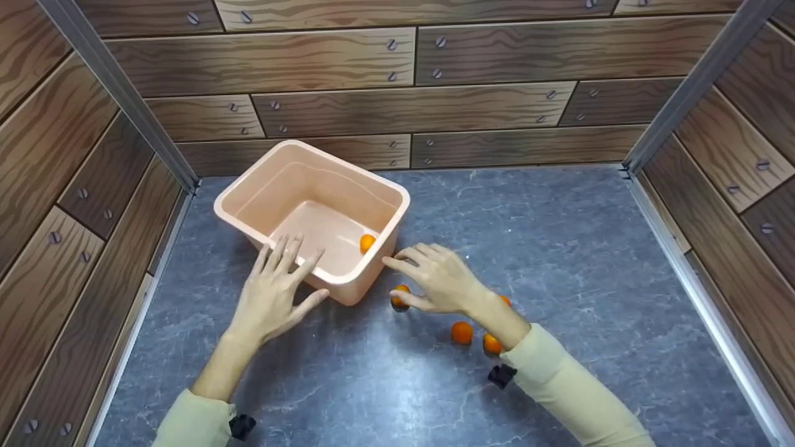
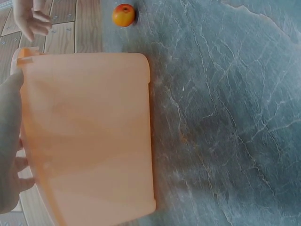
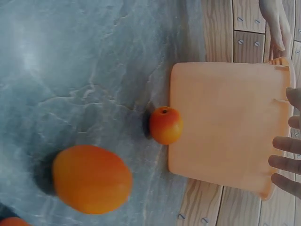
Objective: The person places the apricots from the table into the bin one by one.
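Note:
A peach-coloured plastic bin (image 1: 366, 282) stands at the left, turned at an angle, with one small orange-red round fruit (image 1: 367, 243) inside by its right wall. My left hand (image 1: 270, 301) has its fingers spread over the bin's near rim, with the thumb outside. Off the bin's right corner is my right hand (image 1: 444, 279), fingers loosely bent and nothing held. Below its thumb, a second round fruit (image 3: 166, 125) with a small stem hollow rests on the floor beside the bin, partly hidden in the head view.
More orange fruits lie near the right forearm: one to its left (image 1: 461, 333), another by the cuff (image 1: 491, 343) and a third mostly hidden behind the wrist (image 1: 505, 300). Wood-patterned walls (image 1: 335, 56) enclose the marbled grey floor (image 1: 559, 248) on three sides.

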{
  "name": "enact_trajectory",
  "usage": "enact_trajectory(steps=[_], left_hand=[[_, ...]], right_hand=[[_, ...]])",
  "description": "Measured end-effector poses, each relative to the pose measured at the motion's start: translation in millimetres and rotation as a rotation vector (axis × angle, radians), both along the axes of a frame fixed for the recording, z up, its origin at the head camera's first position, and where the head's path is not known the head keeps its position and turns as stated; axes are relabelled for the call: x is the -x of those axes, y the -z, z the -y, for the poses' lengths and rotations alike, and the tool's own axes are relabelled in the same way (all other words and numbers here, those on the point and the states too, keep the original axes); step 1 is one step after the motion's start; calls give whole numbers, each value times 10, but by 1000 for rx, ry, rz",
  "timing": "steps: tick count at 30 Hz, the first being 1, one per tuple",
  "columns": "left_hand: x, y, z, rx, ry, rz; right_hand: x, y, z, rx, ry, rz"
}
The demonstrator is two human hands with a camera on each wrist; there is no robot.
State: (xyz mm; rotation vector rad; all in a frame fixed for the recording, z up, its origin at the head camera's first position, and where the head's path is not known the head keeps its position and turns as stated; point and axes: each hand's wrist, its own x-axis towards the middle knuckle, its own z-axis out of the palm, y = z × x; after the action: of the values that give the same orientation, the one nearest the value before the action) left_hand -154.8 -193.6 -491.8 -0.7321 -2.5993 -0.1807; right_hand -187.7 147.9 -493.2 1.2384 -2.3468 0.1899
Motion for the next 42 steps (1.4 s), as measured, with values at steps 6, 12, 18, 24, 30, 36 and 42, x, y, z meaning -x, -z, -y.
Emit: enact_trajectory(steps=[6, 12, 18, 24, 30, 36, 42], left_hand=[[-8, -8, -2, 0, -5, 8], [-8, 3, -2, 0, -7, 11], [-7, 9, 0, -10, 0, 8], [-7, 16, 2, -9, -1, 8], [-8, 2, -1, -15, -2, 23], [-3, 13, 3, -19, 4, 9], [0, 18, 5, -20, 6, -5]], right_hand=[[-12, 126, -43, -37, 42, 75], [7, 298, -62, -106, 79, 148], [24, 445, -63, -150, 103, 208], [41, 556, -58, -192, 120, 278], [74, 644, -59, -247, 135, 338], [93, 708, -47, -257, 130, 352], [97, 749, -28, -263, 122, 341]])
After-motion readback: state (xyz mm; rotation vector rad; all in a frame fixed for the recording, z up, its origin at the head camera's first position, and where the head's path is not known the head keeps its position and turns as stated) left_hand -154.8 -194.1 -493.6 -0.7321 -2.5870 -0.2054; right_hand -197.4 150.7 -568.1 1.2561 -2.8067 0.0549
